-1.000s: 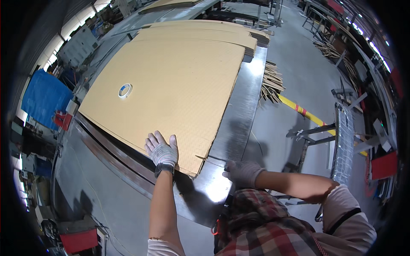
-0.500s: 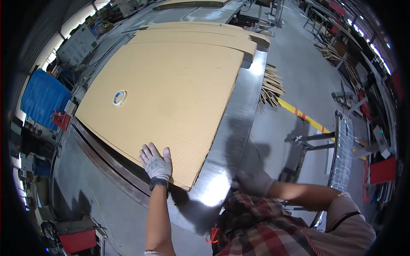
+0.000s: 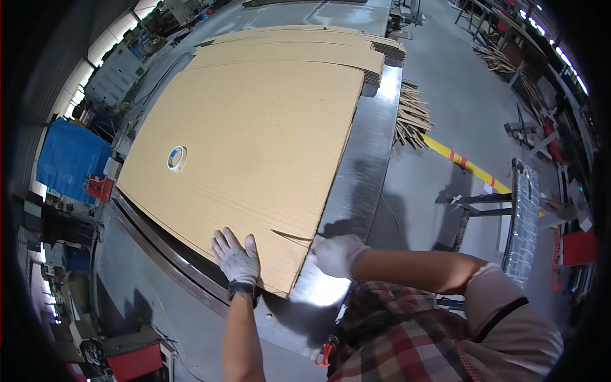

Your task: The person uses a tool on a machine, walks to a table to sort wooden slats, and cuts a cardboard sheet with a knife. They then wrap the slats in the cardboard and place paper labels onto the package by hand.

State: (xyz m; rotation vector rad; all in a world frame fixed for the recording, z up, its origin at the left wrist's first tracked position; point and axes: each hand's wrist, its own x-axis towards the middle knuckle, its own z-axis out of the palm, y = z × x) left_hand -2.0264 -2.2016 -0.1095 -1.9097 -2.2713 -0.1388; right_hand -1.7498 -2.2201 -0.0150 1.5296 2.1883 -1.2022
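A large tan cardboard sheet [image 3: 254, 127] lies on top of a stack on a metal table. My left hand [image 3: 237, 260], in a pale work glove, rests flat on its near left edge with the fingers spread. At the near right edge, my gloved right hand [image 3: 337, 256] is closed in a fist. From that fist a thin dark line [image 3: 291, 237] runs leftward over the cardboard; whether it is a slit or a slim blade I cannot tell. What the fist holds is hidden. A white tape roll [image 3: 183, 155] lies on the sheet's left part.
The bare metal strip of the table [image 3: 359, 184] borders the stack on the right. On the floor beyond lie cardboard strips [image 3: 412, 118] and a yellow bar with red bands [image 3: 468, 167]. A wrapped stand [image 3: 523, 216] stands at the right, a blue cover [image 3: 73, 159] at the left.
My right hand has come forward and left from beside my body to the sheet's near right edge. The thin dark line now shows there. My left hand stays on the cardboard.
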